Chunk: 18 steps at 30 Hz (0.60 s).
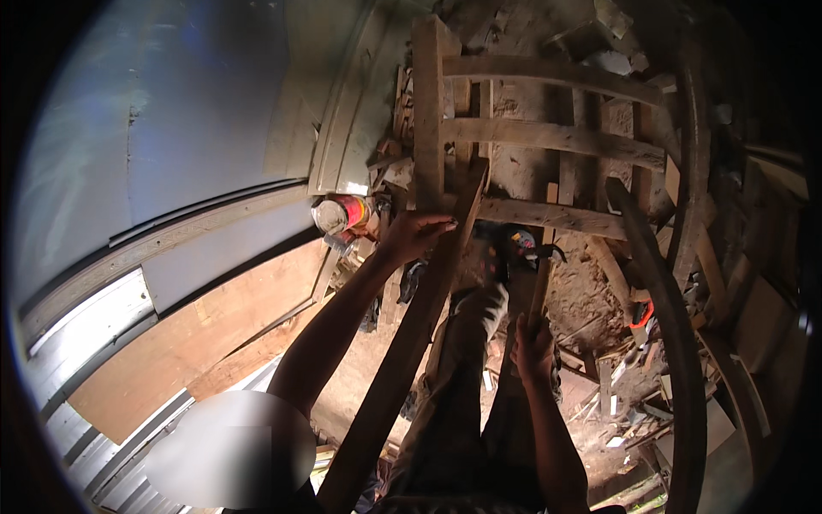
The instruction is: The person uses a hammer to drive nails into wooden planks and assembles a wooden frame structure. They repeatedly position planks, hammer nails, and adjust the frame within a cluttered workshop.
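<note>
**Plank steadied against the frame, hammer gripped**

The right hand (533, 347), nearest, is clenched around a wooden hammer handle (539, 287) whose head points down toward the dirt floor. Farther out, the left hand (415, 233) curls over a long plank (411, 334), holding its top end against the wooden frame (548, 137). This looks like positioning before fastening; next calls for a steady plank. 2 tins (342, 214) stand beside the left hand.

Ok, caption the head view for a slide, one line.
Left hand steadies a long plank against a wooden frame; right hand grips a hammer handle.
</note>
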Tool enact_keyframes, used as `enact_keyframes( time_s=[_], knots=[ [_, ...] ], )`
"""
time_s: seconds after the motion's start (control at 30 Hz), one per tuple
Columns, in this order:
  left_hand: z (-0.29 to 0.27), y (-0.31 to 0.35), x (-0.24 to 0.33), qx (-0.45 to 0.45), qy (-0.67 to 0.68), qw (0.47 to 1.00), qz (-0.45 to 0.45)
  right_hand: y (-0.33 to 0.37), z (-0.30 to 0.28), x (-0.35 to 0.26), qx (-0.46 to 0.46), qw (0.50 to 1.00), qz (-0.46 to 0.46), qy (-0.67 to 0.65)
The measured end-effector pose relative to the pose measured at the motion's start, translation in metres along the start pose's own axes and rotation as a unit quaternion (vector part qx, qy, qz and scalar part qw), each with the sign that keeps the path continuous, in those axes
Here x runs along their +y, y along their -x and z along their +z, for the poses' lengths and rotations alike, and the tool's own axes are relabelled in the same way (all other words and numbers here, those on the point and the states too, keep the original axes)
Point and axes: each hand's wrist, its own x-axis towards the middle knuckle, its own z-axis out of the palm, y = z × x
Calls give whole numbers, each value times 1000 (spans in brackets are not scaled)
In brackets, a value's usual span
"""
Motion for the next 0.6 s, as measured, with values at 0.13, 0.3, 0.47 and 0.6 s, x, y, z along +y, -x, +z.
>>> enact_keyframes(
  time_s=[0.13, 0.3, 0.47, 0.6],
  knots=[
    [0, 2, -16, 3, -14, 998, 69, 13, 21, -18, 3, 998, -14, -66],
    [-6, -5, -16, -8, 50, 992, 112, 30, 48, -36, -6, 995, -68, -74],
    [0, -8, -28, -5, 89, 990, 112, 41, 64, -58, -9, 994, -85, -65],
    [0, -12, -29, 9, 22, 989, 149, 44, 71, -75, -25, 994, -73, -82]
  ],
)
